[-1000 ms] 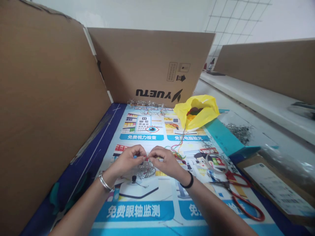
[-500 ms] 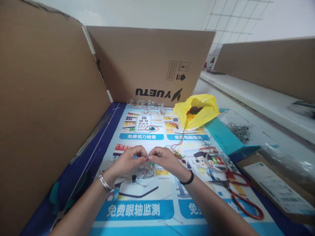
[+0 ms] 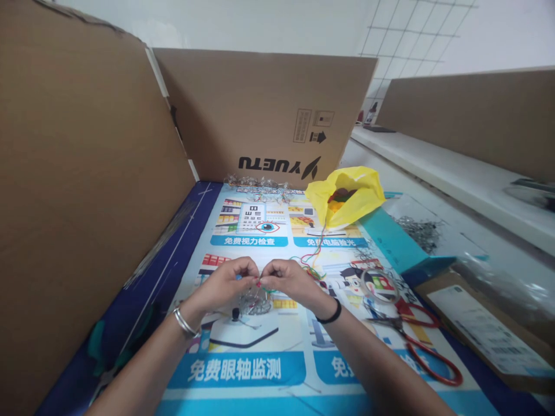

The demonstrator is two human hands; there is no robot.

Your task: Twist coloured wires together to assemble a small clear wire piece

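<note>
My left hand [image 3: 229,284], a silver bangle on its wrist, is closed in a pinch at the middle of the printed mat [image 3: 249,341]. Fingertip to fingertip with it, my right hand [image 3: 291,282], with a black band on its wrist, pinches too. Between them shows a small red bit of thread [image 3: 259,283]; which fingers grip it is hard to tell. A tangle of thin silvery wire [image 3: 255,303] hangs or lies just under the fingertips. Coloured threads [image 3: 313,268] run from beside my right hand up to a yellow bag [image 3: 321,199].
Red-handled scissors [image 3: 405,329] and a roll of clear tape [image 3: 380,286] lie at the right. Teal-handled pliers [image 3: 102,358] are at the lower left. More wire pieces [image 3: 260,184] lie along the back cardboard wall [image 3: 225,110]. A cardboard package [image 3: 485,329] sits far right.
</note>
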